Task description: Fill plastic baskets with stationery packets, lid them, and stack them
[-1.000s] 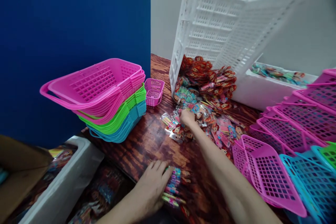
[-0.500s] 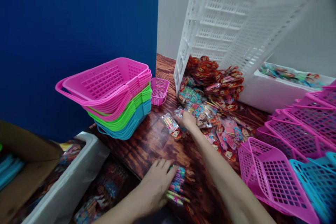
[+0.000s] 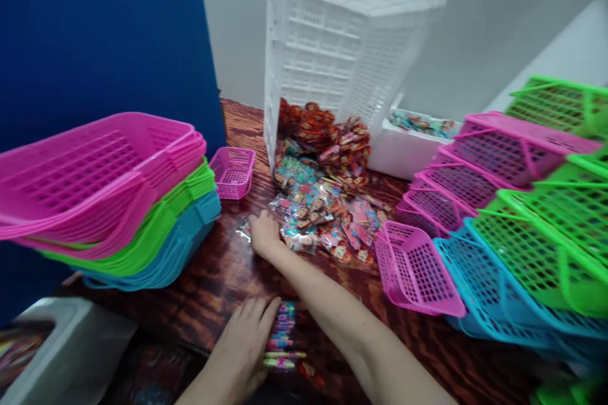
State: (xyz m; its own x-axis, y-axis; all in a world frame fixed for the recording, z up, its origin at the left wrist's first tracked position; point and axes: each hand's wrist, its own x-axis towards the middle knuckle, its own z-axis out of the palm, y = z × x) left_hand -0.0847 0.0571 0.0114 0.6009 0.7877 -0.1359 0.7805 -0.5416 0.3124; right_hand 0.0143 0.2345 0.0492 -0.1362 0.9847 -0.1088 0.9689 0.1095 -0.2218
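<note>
My left hand (image 3: 244,338) lies low on the dark wood-patterned table (image 3: 209,291), its fingers close together against a row of small colourful packets (image 3: 281,335). Farther up, my right hand (image 3: 263,233) is closed on a clear shiny packet (image 3: 244,230), left of a loose pile of packets (image 3: 304,209). Some packets in the pile show red-haired cartoon figures. What lies under my right palm is hidden.
A white crate (image 3: 323,44) lies tipped with red-haired packets (image 3: 308,126) inside. Stacked baskets (image 3: 118,158) stand left, a small pink basket (image 3: 232,171) behind. More baskets (image 3: 508,278) line the right. A white box (image 3: 403,152) sits behind.
The view has turned right. My right hand has moved left along the pile's near edge to the loose clear packet. My left hand remains at the packet row.
</note>
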